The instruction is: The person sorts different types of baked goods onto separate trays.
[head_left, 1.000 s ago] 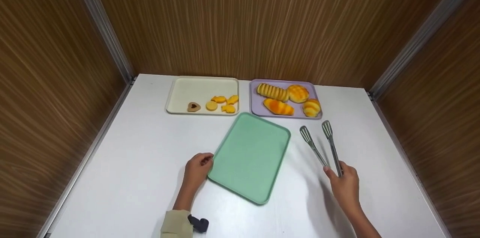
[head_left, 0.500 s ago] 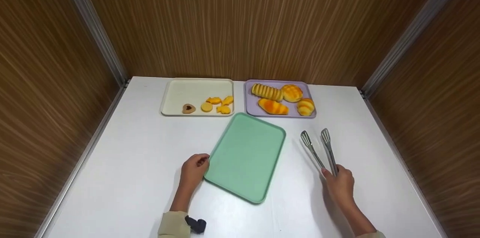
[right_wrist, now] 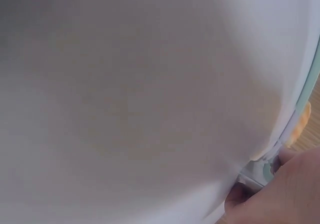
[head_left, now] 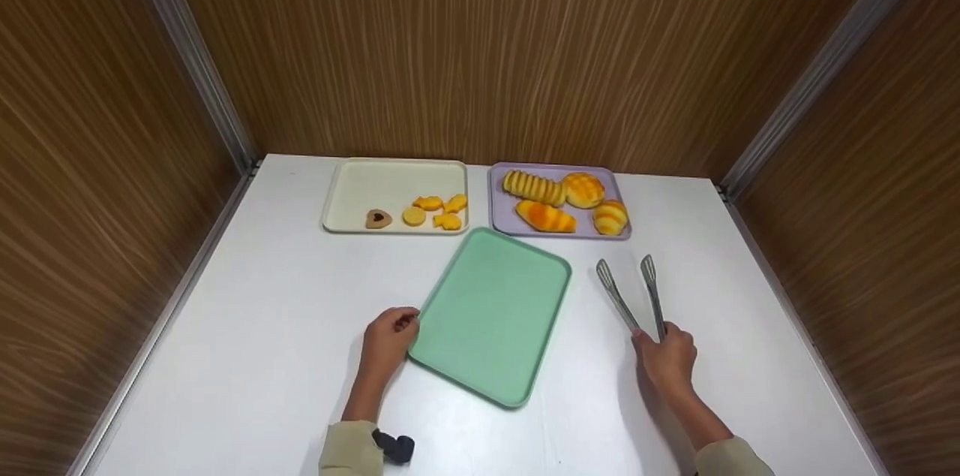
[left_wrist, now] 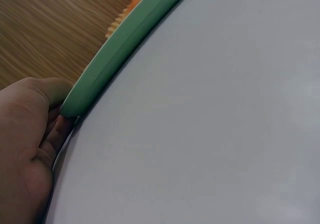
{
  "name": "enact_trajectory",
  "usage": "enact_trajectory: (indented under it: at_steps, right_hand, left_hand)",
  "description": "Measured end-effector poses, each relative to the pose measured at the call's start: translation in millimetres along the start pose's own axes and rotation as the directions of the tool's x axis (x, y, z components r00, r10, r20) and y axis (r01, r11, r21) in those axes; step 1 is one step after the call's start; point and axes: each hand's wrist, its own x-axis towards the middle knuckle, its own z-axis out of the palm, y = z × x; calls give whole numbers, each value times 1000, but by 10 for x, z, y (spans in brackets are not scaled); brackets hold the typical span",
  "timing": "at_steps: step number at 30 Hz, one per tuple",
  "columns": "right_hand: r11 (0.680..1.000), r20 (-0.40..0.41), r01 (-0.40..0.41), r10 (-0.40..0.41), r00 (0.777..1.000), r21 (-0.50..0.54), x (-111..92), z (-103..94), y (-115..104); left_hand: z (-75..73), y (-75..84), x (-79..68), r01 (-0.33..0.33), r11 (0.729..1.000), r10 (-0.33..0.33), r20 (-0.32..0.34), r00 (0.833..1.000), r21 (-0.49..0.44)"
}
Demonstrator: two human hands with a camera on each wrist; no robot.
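Observation:
The left hand [head_left: 388, 341] is at the left edge of a green tray [head_left: 491, 314]. In the left wrist view, the thumb and fingers pinch the tray's rim [left_wrist: 102, 71]. On the right, the right hand [head_left: 670, 362] grips metal tongs [head_left: 620, 303] by the handle end. Their two slotted tips are spread apart with nothing between them, pointing away from the person, to the right of the green tray. In the right wrist view only part of the right hand [right_wrist: 280, 191] shows, and the tongs are mostly out of sight.
Behind the green tray lie a cream tray [head_left: 382, 187] with a heart-shaped cookie [head_left: 379, 218] and several small yellow pieces, and a purple tray [head_left: 507, 219] with several breads, including a round bun [head_left: 583, 190]. Wood-grain panels [head_left: 480, 48] enclose the white table [head_left: 262, 326].
The head view has shifted slightly. The right hand has moved a little to the left with the tongs, whose tips stay apart. The left hand keeps its place at the green tray.

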Motion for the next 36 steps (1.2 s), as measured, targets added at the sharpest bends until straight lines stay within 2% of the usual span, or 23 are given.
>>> enact_trajectory:
  at_steps: [5, 12, 21, 27, 31, 36]
  right_hand:
    - [1000, -13, -2, 2, 1000, 5, -21, 12, -21]
    - [1000, 37, -17, 17, 999, 7, -19, -14, -48]
    - [997, 72, -75, 75, 995, 2, 15, -86, -24]
    - [995, 104, -95, 96, 990, -12, -30, -126, -24]
    - [997, 73, -68, 71, 995, -45, -30, -178, -63]
    - [993, 7, -24, 25, 1000, -114, -26, -299, -164]
  left_hand:
    - [-17, 3, -40, 11, 1000, -11, -2, 1000, -7]
    - [-48, 40, -67, 7, 1000, -7, -22, 1000, -2]
    - [-4, 74, -23, -10, 1000, 10, -7, 1000, -8]
    - [9, 69, -55, -11, 1000, 11, -15, 1000, 0]
    - [-9, 61, -90, 1, 1000, -1, -11, 1000, 7]
    - [-78, 110, -97, 48, 998, -48, 21, 999, -40]
